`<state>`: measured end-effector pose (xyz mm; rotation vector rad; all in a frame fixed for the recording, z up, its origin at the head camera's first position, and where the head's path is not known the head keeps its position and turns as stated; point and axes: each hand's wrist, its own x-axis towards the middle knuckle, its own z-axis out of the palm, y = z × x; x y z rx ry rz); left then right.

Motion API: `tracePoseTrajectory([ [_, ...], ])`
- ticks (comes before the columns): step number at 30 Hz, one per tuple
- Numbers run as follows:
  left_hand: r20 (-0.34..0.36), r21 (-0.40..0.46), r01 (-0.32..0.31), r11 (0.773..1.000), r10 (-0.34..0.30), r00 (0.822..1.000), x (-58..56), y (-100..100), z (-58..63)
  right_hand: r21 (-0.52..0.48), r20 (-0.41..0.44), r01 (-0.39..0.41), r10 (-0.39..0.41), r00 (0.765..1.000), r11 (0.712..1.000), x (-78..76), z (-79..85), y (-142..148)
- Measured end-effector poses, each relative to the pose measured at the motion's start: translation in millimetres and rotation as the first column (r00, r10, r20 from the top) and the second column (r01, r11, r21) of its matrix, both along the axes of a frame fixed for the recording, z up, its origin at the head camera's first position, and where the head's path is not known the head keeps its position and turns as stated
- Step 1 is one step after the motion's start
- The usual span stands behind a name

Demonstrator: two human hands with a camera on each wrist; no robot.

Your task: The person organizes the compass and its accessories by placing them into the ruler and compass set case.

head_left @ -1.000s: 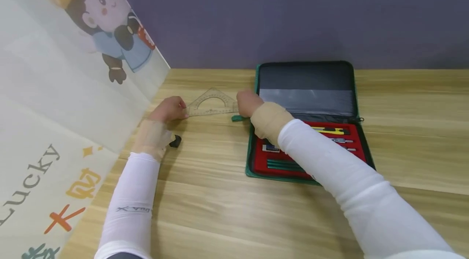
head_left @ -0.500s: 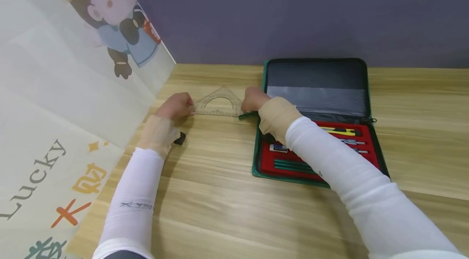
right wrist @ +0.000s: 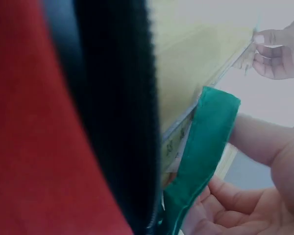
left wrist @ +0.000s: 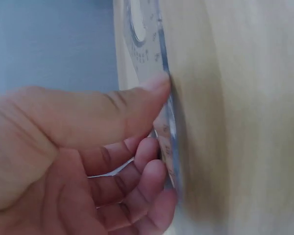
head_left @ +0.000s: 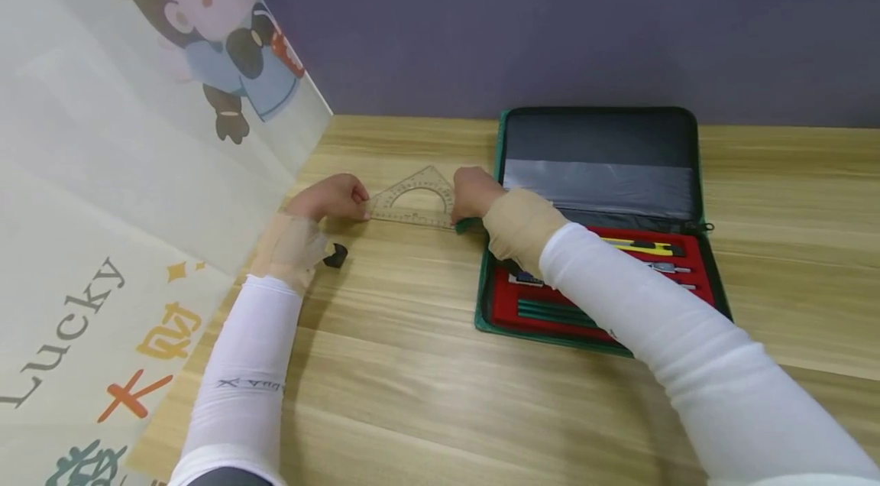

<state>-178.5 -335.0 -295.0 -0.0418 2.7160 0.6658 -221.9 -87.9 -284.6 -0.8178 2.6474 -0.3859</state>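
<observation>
A clear plastic set square point(head_left: 412, 218) with a protractor cut-out is stretched between my two hands, left of the case in the head view. My left hand point(head_left: 333, 197) pinches its left corner between thumb and fingers; the left wrist view shows the thumb point(left wrist: 154, 93) on the near face by the long edge. At the other end, my right hand point(head_left: 474, 192) holds the right corner, which its fingers hide. The case's green strap point(right wrist: 206, 132) hangs in front of the right thumb and partly covers the set square in the right wrist view.
An open zip case point(head_left: 601, 134) lies right, partly under my right forearm. Its red tray point(head_left: 498, 310) holds a yellow cutter point(head_left: 639, 247), green pencils point(head_left: 550, 310) and metal compass-like tools. A printed white panel point(head_left: 227, 226) stands left; a dark wall rises behind.
Both hands have shifted slightly right with the set square, whose right end now sits a little lower, nearer the strap. The head view has also shifted; the case stays put on the table.
</observation>
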Motion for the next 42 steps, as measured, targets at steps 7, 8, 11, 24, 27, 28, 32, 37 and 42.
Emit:
tracePoseTrajectory([
  [7, -0.062, -0.014, -0.072, 0.997, 0.071, 0.996, 4.6, -5, -0.8, -0.015, 0.029, -0.027, 0.028, 0.999, 1.0, 7.3, -2.0, 0],
  [8, -0.066, -0.009, -0.09, 0.996, 0.089, 0.994, 5.2, -6, -0.8, -0.013, 0.027, -0.028, 0.029, 0.999, 1.0, 8.6, -2.3, -1],
  [11, -0.101, -0.027, -0.147, 0.989, 0.144, 0.984, 7.2, -10, -1.6, 0.002, 0.011, -0.034, 0.034, 0.999, 0.999, 11.5, -3.5, -4],
  [24, -0.277, -0.131, -0.312, 0.941, 0.267, 0.923, 13.3, -18, 2.7, 0.02, 0.012, -0.029, 0.029, 1.0, 0.999, 16.9, -0.9, -6],
  [27, -0.279, -0.128, -0.32, 0.939, 0.275, 0.92, 14.0, -16, 4.1, 0.015, 0.004, -0.028, 0.028, 1.0, 0.999, 17.2, -0.2, -6],
  [28, -0.28, -0.128, -0.321, 0.939, 0.276, 0.919, 14.2, -16, 4.5, 0.016, -0.001, -0.028, 0.028, 1.0, 0.999, 17.3, -0.1, -6],
  [32, -0.278, -0.121, -0.329, 0.936, 0.287, 0.917, 14.0, -16, 4.5, 0.027, -0.014, -0.024, 0.025, 1.0, 0.999, 17.5, 0.2, -6],
  [37, -0.255, -0.077, -0.347, 0.935, 0.318, 0.913, 12.6, -18, 3.5, 0.036, -0.024, -0.026, 0.027, 0.999, 0.999, 17.9, 0.9, -7],
  [42, -0.224, -0.024, -0.345, 0.938, 0.331, 0.917, 13.0, -19, 4.1, 0.044, -0.008, -0.031, 0.032, 0.999, 0.999, 17.8, 0.8, -6],
])
